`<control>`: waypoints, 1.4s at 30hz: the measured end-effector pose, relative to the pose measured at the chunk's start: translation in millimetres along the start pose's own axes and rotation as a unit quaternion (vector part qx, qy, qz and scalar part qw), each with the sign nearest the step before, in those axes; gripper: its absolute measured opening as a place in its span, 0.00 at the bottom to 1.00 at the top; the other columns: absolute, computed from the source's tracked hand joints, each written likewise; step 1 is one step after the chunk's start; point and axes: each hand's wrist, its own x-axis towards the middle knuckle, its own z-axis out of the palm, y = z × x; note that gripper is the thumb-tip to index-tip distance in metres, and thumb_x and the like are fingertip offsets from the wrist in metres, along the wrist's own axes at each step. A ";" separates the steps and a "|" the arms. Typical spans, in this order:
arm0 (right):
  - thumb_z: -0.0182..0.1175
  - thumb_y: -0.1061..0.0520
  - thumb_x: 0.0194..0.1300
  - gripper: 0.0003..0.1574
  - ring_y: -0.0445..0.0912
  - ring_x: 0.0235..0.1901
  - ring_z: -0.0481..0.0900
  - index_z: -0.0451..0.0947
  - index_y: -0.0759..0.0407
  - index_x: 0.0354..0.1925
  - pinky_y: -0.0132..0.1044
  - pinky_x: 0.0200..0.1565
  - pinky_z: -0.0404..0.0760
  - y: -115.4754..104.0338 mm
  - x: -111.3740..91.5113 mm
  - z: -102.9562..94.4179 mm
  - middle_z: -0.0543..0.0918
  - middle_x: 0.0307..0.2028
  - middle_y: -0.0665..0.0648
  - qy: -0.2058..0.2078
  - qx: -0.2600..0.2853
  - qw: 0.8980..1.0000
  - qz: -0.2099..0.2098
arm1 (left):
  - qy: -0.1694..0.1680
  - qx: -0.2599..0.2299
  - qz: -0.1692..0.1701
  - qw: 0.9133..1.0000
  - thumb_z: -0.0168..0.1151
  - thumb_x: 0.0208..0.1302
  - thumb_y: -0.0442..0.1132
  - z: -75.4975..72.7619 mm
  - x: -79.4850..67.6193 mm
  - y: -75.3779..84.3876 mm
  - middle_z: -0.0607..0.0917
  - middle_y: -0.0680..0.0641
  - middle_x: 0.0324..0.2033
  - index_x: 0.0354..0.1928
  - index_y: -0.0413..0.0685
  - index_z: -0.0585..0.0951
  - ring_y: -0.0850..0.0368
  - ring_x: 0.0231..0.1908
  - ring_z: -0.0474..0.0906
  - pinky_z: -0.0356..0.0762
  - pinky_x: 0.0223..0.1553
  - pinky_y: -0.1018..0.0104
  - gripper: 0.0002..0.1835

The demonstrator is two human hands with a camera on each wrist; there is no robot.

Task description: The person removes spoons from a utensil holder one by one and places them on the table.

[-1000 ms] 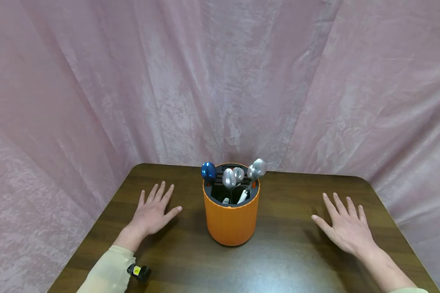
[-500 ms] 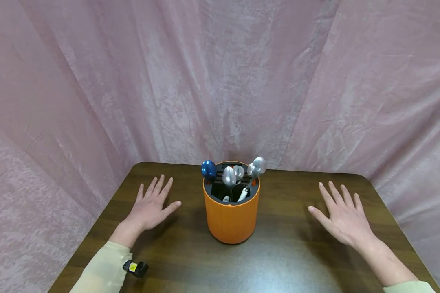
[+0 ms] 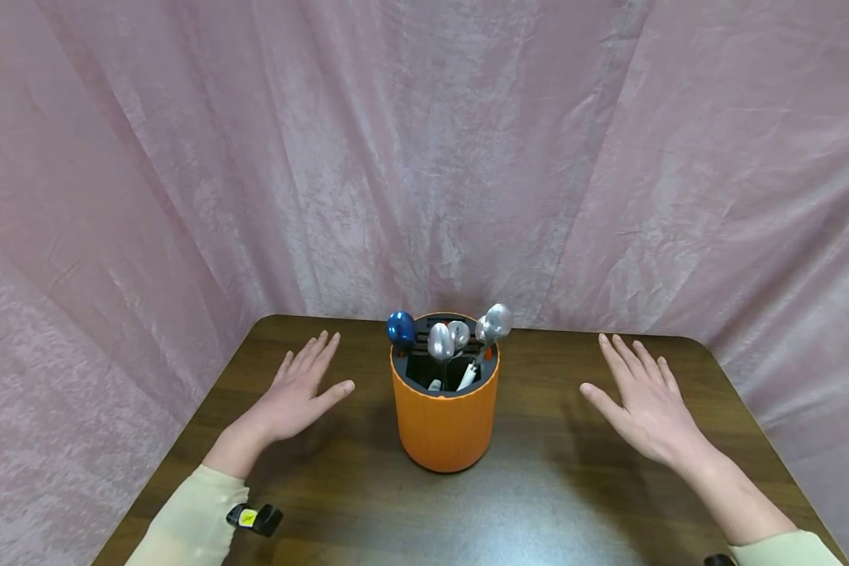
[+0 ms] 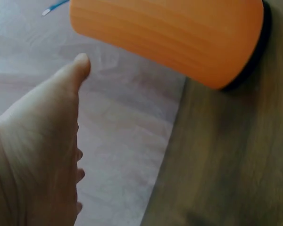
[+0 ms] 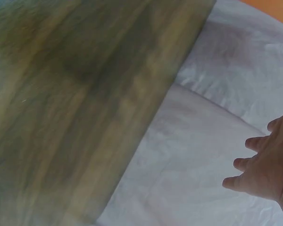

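An orange round utensil holder with a dark slotted top stands upright in the middle of the table. Out of it rise several spoons: a blue one at the left, a silver spoon in front and another silver spoon at the right. My left hand is to the holder's left, fingers straight and thumb spread toward it, holding nothing. Over the table on the right, my right hand has its fingers extended and is likewise bare. In the left wrist view the holder leans across the top, past my thumb.
The brown wooden table has rounded far corners. Behind it and on both sides hangs a pink velvet curtain. A black wrist device with a yellow label sits at the left sleeve.
Both hands have lifted and shifted a little forward; the right one has also moved inward toward the holder. The holder and spoons stay in place.
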 end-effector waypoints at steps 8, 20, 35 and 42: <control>0.53 0.38 0.78 0.49 0.60 0.79 0.42 0.40 0.45 0.83 0.62 0.74 0.36 -20.9 12.2 -8.4 0.50 0.80 0.57 0.019 0.089 0.996 -0.018 | -0.027 -0.138 0.035 0.989 0.53 0.76 0.61 -8.9 2.0 16.5 0.37 0.56 0.81 0.81 0.72 0.35 0.46 0.79 0.33 0.40 0.73 0.32 0.46; 0.55 0.43 0.78 0.47 0.56 0.77 0.48 0.39 0.36 0.82 0.72 0.61 0.65 -49.1 24.8 -11.9 0.55 0.79 0.50 0.019 0.233 0.972 -0.018 | -0.048 -0.290 0.078 0.953 0.66 0.71 0.51 -8.8 6.1 40.5 0.41 0.56 0.81 0.80 0.78 0.38 0.45 0.79 0.38 0.46 0.71 0.29 0.52; 0.65 0.58 0.72 0.40 0.48 0.65 0.71 0.62 0.45 0.77 0.31 0.65 0.66 -81.6 46.7 -3.5 0.77 0.66 0.56 0.072 0.385 0.919 -0.043 | -0.040 -0.381 0.090 0.919 0.74 0.64 0.49 12.9 26.1 64.0 0.57 0.50 0.78 0.81 0.69 0.50 0.43 0.76 0.54 0.53 0.71 0.33 0.52; 0.66 0.62 0.70 0.38 0.49 0.63 0.74 0.66 0.52 0.74 0.38 0.66 0.70 -89.7 54.7 3.1 0.79 0.62 0.60 0.073 0.438 0.894 -0.051 | -0.051 -0.392 0.089 0.914 0.74 0.63 0.51 20.6 33.1 68.3 0.60 0.51 0.77 0.81 0.67 0.51 0.43 0.75 0.56 0.55 0.70 0.33 0.52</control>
